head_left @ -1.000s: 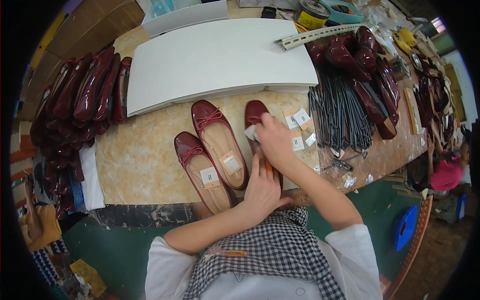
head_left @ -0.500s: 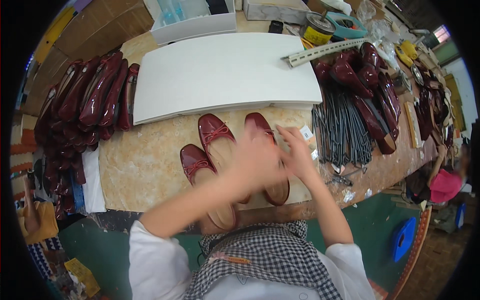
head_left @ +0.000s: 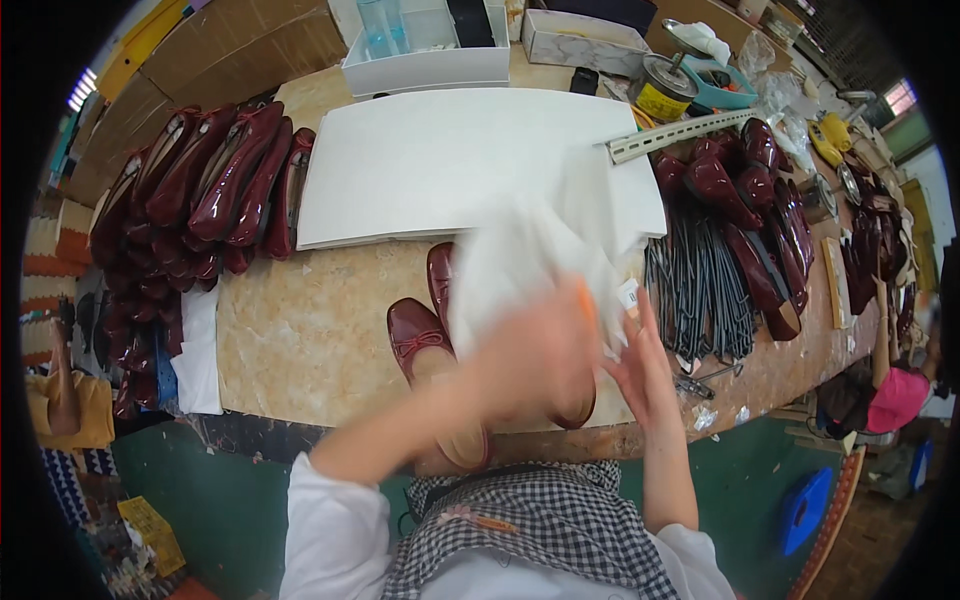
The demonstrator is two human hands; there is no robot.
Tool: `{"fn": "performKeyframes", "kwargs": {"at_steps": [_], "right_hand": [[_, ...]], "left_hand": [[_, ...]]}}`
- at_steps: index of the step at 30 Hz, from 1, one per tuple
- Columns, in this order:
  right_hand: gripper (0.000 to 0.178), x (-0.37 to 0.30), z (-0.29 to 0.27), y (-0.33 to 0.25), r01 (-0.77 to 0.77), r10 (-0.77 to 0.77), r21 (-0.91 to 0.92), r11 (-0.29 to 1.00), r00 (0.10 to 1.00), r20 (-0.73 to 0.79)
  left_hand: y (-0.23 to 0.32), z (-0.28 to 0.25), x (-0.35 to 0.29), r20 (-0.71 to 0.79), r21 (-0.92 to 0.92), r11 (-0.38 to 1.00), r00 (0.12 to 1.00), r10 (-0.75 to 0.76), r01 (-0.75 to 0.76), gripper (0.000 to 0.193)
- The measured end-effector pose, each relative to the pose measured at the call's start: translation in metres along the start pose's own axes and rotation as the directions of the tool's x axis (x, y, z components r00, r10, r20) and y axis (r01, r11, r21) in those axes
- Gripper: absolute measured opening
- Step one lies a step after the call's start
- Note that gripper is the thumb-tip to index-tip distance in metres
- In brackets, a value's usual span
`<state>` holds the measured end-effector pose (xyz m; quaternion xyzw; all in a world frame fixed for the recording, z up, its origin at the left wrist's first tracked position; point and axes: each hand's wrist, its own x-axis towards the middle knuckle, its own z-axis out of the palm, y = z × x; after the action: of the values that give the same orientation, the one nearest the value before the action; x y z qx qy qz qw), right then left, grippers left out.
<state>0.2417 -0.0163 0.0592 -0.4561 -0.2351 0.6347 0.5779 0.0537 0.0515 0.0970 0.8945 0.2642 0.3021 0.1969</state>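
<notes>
Burgundy glossy ballet flats with thin bows lie on the table in front of me. One flat [head_left: 414, 335] shows its bow and pale insole, and beside it another flat [head_left: 440, 275] is mostly covered. My left hand [head_left: 545, 350], smeared by motion, reaches across them and grips a thin white sheet [head_left: 510, 265], paper or cloth, which spreads blurred above the shoes. Something orange [head_left: 587, 298] shows at this hand's fingers; its kind is unclear. My right hand [head_left: 645, 370] is open with fingers apart, beside the sheet's right edge, near a small white label [head_left: 628, 295].
A stack of white sheets [head_left: 480, 160] lies behind the shoes, a slotted metal strip [head_left: 680, 137] over its corner. Burgundy shoes [head_left: 215, 190] are piled at left, more shoes [head_left: 755, 180] at right above dark thin rods [head_left: 700, 290]. A person in pink [head_left: 898, 395] is far right.
The white sheet has come up in my left hand and now hides much of the shoes. My right hand has turned with its fingers spread. The whole view has shifted slightly.
</notes>
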Motion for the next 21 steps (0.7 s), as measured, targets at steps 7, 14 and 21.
{"fn": "performKeyframes", "kwargs": {"at_steps": [7,14,21], "right_hand": [[0.06,-0.019,0.047,0.004,-0.08,0.178,-0.326,0.942,0.942,0.284],[0.06,-0.026,0.102,0.004,0.642,-0.218,-0.656,0.397,0.76,0.612],[0.045,0.061,0.07,0.018,-0.109,0.238,-0.472,0.875,0.945,0.223]], "left_hand": [[0.029,-0.019,-0.045,-0.318,-0.167,0.986,0.947,-0.048,-0.006,0.01],[0.008,-0.009,-0.061,-0.241,-0.723,0.574,0.638,-0.732,0.386,0.031],[0.016,0.022,-0.102,-0.108,0.083,0.876,0.878,-0.466,0.475,0.027]]}}
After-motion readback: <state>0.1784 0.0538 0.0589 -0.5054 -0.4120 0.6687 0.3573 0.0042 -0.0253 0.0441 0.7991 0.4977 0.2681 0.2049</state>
